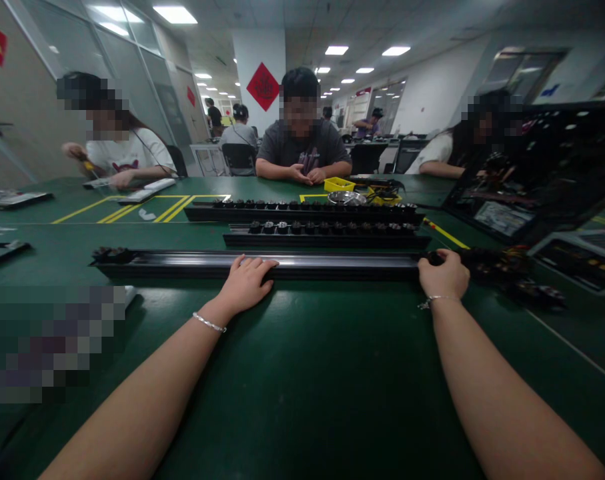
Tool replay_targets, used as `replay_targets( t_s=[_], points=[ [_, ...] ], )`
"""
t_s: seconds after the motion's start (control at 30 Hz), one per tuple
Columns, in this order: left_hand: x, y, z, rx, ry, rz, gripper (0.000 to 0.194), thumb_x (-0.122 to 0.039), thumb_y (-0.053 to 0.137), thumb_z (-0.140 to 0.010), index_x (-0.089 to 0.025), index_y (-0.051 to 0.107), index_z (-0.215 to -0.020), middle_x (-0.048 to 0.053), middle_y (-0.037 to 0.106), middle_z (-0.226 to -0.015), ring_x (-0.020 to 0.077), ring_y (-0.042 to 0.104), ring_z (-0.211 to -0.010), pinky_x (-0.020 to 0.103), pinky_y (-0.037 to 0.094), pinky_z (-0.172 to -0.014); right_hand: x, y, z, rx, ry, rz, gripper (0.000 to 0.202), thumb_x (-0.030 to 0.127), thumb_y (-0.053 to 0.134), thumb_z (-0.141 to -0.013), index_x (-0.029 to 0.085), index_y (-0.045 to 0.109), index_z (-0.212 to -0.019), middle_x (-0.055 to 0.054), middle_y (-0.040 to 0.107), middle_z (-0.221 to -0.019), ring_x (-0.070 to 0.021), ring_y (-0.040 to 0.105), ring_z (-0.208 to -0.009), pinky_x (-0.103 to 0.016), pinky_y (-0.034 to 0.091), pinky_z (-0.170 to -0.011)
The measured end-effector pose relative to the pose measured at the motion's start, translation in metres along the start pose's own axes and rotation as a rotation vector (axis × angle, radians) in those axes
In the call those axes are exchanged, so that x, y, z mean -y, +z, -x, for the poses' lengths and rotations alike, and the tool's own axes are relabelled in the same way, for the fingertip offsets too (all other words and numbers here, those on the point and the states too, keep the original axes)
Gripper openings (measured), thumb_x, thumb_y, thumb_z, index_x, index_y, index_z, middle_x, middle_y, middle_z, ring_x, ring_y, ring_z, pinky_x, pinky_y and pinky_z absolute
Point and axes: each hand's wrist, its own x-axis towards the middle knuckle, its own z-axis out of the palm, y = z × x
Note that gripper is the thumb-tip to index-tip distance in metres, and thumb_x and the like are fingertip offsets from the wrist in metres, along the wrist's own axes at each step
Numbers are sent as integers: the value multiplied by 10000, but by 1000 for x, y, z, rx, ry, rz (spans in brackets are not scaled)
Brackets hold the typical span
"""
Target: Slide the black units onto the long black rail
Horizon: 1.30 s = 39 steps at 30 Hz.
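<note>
A long black rail (342, 263) with a shiny inner channel lies across the green table. My left hand (247, 283) rests on its front edge left of the middle, fingers apart over the channel. At the rail's right end, my right hand (445, 273) curls its thumb and fingers round a small black part (435, 258), partly hidden by the fingers. Small dark parts (113, 254) sit at the rail's left end. Behind it lie two more black rails, a nearer one (327, 240) and a farther one (302, 213), both lined with round dark parts.
Dark parts and cables (532, 290) lie right of my right hand, near a grey-edged device (582, 263) and an open black case (512, 180). Yellow trays (339, 185) and a metal dish (347, 198) stand behind the rails. People sit across the table (302, 360) and at its sides.
</note>
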Motion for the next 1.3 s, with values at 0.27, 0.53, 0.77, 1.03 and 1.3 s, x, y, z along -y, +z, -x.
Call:
replay_targets(
  t_s=[0.27, 0.53, 0.77, 1.03, 1.3],
  points=[
    [0, 0, 1, -7, -1, -2, 420, -323, 494, -832, -261, 504, -1247, 44, 629, -1079, 241, 544, -1054, 479, 219, -1079, -4, -1, -5, 2, 44, 21, 458, 371, 572, -683, 171, 609, -1094, -124, 614, -1022, -287, 492, -1046, -434, 399, -934],
    [-1, -2, 1, -1, 1, 5, 423, -321, 487, -835, -252, 501, -1252, 50, 627, -1074, 245, 541, -1056, 488, 219, -1077, -7, -5, -7, -16, 25, 54, 423, 364, 598, -685, 154, 615, -1052, -128, 610, -1018, -250, 489, -992, -402, 361, -969],
    [-1, -2, 1, -3, 1, 9, 413, -321, 483, -839, -249, 505, -1246, 47, 627, -1071, 242, 543, -1048, 487, 226, -1075, -10, -6, -9, -13, 59, 15, 403, 365, 601, -669, 166, 620, -1019, -109, 596, -1014, -242, 511, -950, -406, 373, -950],
    [0, -1, 1, -16, 2, -3, 377, -320, 467, -854, -243, 525, -1219, 48, 636, -1060, 237, 549, -1039, 482, 228, -1074, -12, -7, -13, -11, 91, 15, 454, 358, 604, -659, 140, 633, -1057, -123, 610, -1028, -241, 534, -956, -369, 396, -923],
    [1, -1, 0, -14, -8, 0, 359, -330, 471, -854, -245, 535, -1197, 44, 641, -1066, 233, 553, -1040, 475, 230, -1078, -12, -10, -12, -16, 139, -3, 436, 358, 617, -659, 157, 614, -1046, -124, 584, -1044, -246, 529, -957, -391, 398, -917]
  ],
)
